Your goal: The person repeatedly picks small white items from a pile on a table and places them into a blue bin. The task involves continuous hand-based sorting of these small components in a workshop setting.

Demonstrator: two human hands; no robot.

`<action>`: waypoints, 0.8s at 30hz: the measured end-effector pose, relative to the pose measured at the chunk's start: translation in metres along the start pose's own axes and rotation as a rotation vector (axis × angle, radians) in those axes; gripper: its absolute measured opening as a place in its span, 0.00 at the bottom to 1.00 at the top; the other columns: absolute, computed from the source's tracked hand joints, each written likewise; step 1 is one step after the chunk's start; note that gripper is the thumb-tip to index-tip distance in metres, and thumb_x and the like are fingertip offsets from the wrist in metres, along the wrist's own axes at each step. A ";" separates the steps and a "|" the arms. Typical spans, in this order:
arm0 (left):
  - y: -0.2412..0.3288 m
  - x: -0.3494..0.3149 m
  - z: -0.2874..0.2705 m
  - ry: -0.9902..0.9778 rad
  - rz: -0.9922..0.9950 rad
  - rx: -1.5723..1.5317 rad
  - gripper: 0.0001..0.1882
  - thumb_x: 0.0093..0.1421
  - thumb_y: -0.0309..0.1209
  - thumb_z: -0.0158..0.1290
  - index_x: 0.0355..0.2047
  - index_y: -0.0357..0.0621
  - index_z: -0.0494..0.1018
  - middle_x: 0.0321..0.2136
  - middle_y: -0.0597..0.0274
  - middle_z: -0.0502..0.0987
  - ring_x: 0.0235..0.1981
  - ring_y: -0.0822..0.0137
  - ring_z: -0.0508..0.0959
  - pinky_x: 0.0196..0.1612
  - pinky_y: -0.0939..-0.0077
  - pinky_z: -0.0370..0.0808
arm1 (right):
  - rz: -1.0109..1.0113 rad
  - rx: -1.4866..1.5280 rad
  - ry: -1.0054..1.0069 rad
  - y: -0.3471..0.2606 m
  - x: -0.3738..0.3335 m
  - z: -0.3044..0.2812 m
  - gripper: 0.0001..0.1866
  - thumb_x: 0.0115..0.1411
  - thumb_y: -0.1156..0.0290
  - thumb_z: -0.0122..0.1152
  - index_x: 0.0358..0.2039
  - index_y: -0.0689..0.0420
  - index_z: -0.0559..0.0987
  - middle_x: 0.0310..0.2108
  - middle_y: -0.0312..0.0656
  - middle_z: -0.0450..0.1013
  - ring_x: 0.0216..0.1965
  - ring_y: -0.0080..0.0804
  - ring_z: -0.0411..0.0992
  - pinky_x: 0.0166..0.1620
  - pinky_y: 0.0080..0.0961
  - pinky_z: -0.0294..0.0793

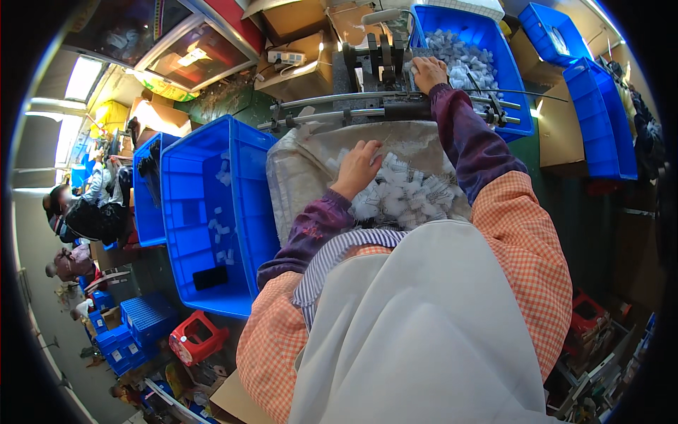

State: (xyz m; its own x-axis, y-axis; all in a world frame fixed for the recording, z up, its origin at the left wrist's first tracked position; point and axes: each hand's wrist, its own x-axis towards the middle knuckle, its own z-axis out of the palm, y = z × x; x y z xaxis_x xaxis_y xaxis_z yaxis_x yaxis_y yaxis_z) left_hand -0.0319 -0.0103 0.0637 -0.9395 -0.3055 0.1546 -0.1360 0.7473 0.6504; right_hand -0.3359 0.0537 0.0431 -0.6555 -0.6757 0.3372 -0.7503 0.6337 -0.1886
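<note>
My left hand (357,170) is over the near side of a cloth-lined tray (293,162), at the edge of a heap of small white plastic pieces (406,191) with thin metal wires or springs. Its fingers are loosely spread, and nothing plainly shows in them. Farther off, my right hand (429,73) rests at the right side of a dark metal bench machine (378,67). Its fingers curl down at the machine, and what they grip, if anything, is hidden. Metal rods (332,113) run across between the machine and the tray.
A blue bin (510,71) at the far right holds many white pieces. Left of the tray stands a large blue crate (244,212) with a few white pieces and a black flat object (210,278). A red stool (194,338) is behind it. Cardboard boxes (300,74) stand beyond the machine.
</note>
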 end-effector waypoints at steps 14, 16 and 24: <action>-0.002 -0.003 0.000 -0.031 0.060 -0.187 0.13 0.52 0.23 0.47 0.39 0.43 0.70 0.37 0.47 0.70 0.40 0.49 0.70 0.40 0.64 0.69 | 0.219 -0.188 -0.033 -0.004 -0.017 -0.023 0.15 0.51 0.55 0.53 0.36 0.47 0.78 0.43 0.35 0.69 0.52 0.35 0.57 0.54 0.42 0.46; -0.001 -0.003 0.001 0.005 0.082 -0.193 0.13 0.52 0.23 0.47 0.40 0.42 0.70 0.38 0.47 0.69 0.40 0.49 0.70 0.40 0.64 0.69 | 0.188 -0.157 -0.016 -0.008 -0.019 -0.026 0.16 0.51 0.54 0.52 0.35 0.49 0.78 0.43 0.38 0.68 0.52 0.38 0.57 0.54 0.43 0.47; 0.006 0.000 0.001 0.063 -0.002 -0.347 0.11 0.52 0.23 0.47 0.38 0.39 0.68 0.37 0.48 0.68 0.38 0.48 0.70 0.41 0.65 0.68 | 0.155 -0.145 -0.028 -0.043 -0.011 -0.005 0.17 0.52 0.56 0.49 0.35 0.52 0.77 0.41 0.42 0.68 0.50 0.41 0.58 0.51 0.42 0.51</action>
State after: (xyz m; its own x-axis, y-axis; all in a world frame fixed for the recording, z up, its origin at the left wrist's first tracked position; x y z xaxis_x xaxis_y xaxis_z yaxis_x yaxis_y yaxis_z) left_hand -0.0328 -0.0052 0.0673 -0.9167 -0.3506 0.1918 -0.0126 0.5052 0.8629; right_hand -0.2958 0.0355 0.0518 -0.7655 -0.5753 0.2881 -0.6217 0.7767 -0.1010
